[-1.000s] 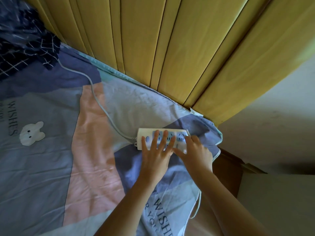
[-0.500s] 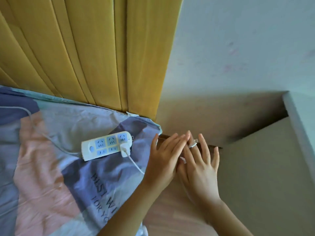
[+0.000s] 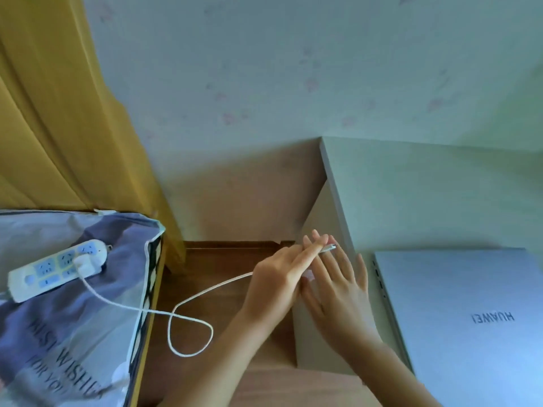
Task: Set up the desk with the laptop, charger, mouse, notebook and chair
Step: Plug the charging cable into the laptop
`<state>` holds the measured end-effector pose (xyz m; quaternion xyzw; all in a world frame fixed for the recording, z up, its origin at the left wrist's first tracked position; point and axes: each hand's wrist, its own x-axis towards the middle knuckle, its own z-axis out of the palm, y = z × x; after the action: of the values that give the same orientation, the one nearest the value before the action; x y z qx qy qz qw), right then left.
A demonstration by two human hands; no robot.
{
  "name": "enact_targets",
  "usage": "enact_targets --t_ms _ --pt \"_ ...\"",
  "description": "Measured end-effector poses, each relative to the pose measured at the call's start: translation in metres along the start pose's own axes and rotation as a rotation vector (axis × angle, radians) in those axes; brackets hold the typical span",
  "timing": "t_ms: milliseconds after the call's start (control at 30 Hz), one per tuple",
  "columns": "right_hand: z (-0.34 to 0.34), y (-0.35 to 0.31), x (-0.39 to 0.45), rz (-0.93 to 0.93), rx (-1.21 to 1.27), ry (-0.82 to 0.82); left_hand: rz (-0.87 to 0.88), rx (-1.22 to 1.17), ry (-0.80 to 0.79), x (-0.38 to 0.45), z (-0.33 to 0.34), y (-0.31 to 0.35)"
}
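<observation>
A white power strip (image 3: pixel 57 268) lies on the bed (image 3: pixel 73 333) with the charger plug (image 3: pixel 87 264) stuck in it; the white cable (image 3: pixel 188 321) loops over the floor to the left hand (image 3: pixel 279 280), which pinches its tip; the right hand (image 3: pixel 338 292) is spread flat beside it; the closed laptop (image 3: pixel 470 318) rests on the desk (image 3: pixel 411 201).

The white charger plug (image 3: pixel 87 264) sits in a white power strip (image 3: pixel 57 270) lying on the bed. Its white cable (image 3: pixel 188 324) trails off the bed, curls into one loose loop in the gap, then rises toward the desk (image 3: pixel 411 201). Its metal tip (image 3: pixel 329 247) appears pinched between fingers. The silver laptop (image 3: pixel 470 324) lies closed on the desk's near corner.
</observation>
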<state>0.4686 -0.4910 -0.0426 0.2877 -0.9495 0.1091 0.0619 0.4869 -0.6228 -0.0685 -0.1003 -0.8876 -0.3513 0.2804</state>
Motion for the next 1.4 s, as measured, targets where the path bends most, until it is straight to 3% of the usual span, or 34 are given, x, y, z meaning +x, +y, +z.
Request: enact_targets --t_ms 233,400,500,633,867,1100,1400 --pt "-0.026 0.119 -0.058 -0.047 -0.004 -0.074 -0.063 0.147 -0.034 0.014 0.068 0.038" --pt "-0.016 0.17 -0.039 0.029 0.009 -0.105 -0.074 0.226 -0.041 0.01 0.094 0.037" --pt "-0.009 0.177 -0.018 0.066 0.06 -0.137 -0.141 0.212 -0.033 0.014 0.103 0.037" --pt "-0.006 0.179 0.003 0.097 0.185 -0.132 -0.353 0.076 -0.044 0.022 0.106 0.038" --pt "0.003 0.191 0.02 0.121 0.377 -0.062 -0.608 0.012 -0.23 0.035 0.105 0.043" --pt "0.01 0.199 0.031 0.139 0.493 -0.119 -0.9 -0.446 -0.366 0.039 0.107 0.042" --pt "0.009 0.201 0.031 0.118 0.512 -0.115 -0.926 -0.44 -0.399 0.045 0.109 0.045"
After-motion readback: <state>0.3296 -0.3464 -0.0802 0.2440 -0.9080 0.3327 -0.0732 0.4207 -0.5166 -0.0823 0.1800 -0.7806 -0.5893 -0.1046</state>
